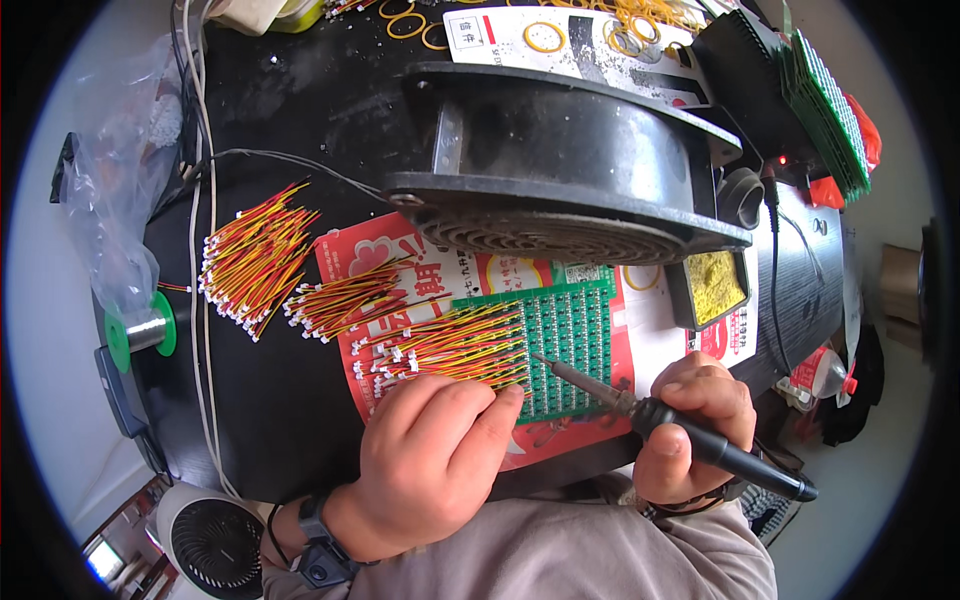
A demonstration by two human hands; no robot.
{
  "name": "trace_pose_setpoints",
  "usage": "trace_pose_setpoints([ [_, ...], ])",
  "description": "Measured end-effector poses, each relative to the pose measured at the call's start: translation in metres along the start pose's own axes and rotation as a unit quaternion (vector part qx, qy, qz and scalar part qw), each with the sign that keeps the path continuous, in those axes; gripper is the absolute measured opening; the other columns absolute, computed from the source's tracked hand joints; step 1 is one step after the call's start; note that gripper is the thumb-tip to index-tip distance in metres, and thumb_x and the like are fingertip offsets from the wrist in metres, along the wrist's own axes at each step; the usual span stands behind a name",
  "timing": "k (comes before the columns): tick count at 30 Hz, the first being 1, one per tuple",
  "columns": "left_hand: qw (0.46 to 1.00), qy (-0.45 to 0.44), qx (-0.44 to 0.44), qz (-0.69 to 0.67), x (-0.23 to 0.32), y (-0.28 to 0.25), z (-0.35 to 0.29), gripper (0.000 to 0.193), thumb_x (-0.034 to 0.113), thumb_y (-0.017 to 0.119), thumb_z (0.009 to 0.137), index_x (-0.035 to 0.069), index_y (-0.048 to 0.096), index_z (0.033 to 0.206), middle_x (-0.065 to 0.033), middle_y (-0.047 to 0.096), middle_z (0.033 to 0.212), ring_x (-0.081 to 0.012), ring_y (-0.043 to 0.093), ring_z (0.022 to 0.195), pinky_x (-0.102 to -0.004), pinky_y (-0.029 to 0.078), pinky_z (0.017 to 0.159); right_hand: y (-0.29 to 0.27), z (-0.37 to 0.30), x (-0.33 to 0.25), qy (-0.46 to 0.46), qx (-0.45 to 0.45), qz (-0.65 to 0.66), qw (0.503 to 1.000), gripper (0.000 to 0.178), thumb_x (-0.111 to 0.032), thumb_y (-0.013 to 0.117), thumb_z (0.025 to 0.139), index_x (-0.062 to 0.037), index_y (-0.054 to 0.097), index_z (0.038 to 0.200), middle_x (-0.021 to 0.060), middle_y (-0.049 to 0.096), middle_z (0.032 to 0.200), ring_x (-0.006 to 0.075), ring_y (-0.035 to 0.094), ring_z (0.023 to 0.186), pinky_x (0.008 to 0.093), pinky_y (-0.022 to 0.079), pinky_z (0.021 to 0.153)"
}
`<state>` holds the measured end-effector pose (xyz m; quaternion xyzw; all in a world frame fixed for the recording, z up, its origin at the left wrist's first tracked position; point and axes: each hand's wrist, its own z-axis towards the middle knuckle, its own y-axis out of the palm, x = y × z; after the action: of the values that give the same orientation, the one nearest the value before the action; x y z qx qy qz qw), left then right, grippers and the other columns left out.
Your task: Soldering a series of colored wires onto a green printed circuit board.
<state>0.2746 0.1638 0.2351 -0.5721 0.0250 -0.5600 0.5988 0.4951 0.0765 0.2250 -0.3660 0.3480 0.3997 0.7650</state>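
Note:
My right hand [700, 415] grips the black handle of a soldering iron [738, 461], its metal tip pointing left over a green circuit board panel [572, 345]. Rows of small white parts cover that panel. With fingers pinched together, my left hand [430, 465] is at the panel's left edge, closed on a red-and-yellow wire lead whose connector end is hidden by the fingers. Above it, a row of similar wire leads [460, 340] reaches the panel, white connectors to the left. Further left lie a small bundle of leads [350, 298] and a larger pile [258, 262].
A large black fan [575, 150] stands just behind the panel. Beside it sits a tray of yellow sponge [715, 285]. A solder spool [140, 335] and plastic bag [110, 190] are at the left. Stacked green boards [832, 115] stand far right; rubber bands [545, 37] lie behind.

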Motion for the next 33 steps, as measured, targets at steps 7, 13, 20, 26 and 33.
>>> trace_pose_setpoints([
  [7,1.000,0.002,-0.008,-0.004,-0.001,-0.002,0.001,0.029,-0.009,0.072,0.066,-0.006,0.074,0.095,-0.0111,0.060,0.083,-0.0280,0.059,0.067,-0.0389,0.048,0.058,0.001,-0.001,0.000,0.026,0.005,-0.018,1.000,0.045,-0.021,0.090,0.081,0.0066,0.063,0.105,0.0121,0.065,0.070,0.0236,0.061,0.056,0.0330,0.049,0.054],
  [13,1.000,0.004,-0.016,-0.005,-0.001,-0.003,0.001,0.028,-0.008,0.072,0.065,-0.005,0.075,0.093,-0.0104,0.060,0.084,-0.0283,0.059,0.069,-0.0384,0.050,0.058,0.000,0.010,-0.001,0.000,-0.055,-0.056,0.997,0.049,-0.022,0.092,0.081,0.0073,0.063,0.108,0.0136,0.067,0.073,0.0247,0.064,0.058,0.0337,0.049,0.054],
  [20,1.000,-0.001,-0.021,-0.005,0.000,-0.004,0.001,0.028,-0.008,0.072,0.066,-0.005,0.075,0.093,-0.0106,0.061,0.085,-0.0287,0.059,0.070,-0.0384,0.051,0.060,0.001,0.012,-0.001,0.005,-0.069,-0.068,0.995,0.050,-0.022,0.092,0.081,0.0078,0.063,0.109,0.0140,0.067,0.072,0.0251,0.065,0.058,0.0341,0.050,0.054],
  [26,1.000,-0.004,-0.028,-0.009,0.001,-0.005,0.001,0.029,-0.008,0.072,0.066,-0.004,0.075,0.095,-0.0107,0.062,0.085,-0.0289,0.059,0.071,-0.0387,0.051,0.060,-0.001,0.011,-0.001,0.012,-0.073,-0.061,0.995,0.046,-0.020,0.090,0.082,0.0076,0.064,0.108,0.0128,0.065,0.070,0.0242,0.062,0.057,0.0341,0.049,0.053],
  [33,0.999,-0.004,-0.030,-0.016,0.001,-0.006,0.001,0.029,-0.008,0.073,0.066,-0.004,0.075,0.095,-0.0108,0.062,0.086,-0.0289,0.059,0.071,-0.0386,0.051,0.060,-0.001,0.011,-0.001,0.020,-0.073,-0.050,0.996,0.042,-0.018,0.088,0.083,0.0066,0.064,0.108,0.0122,0.065,0.070,0.0232,0.060,0.055,0.0347,0.048,0.052],
])
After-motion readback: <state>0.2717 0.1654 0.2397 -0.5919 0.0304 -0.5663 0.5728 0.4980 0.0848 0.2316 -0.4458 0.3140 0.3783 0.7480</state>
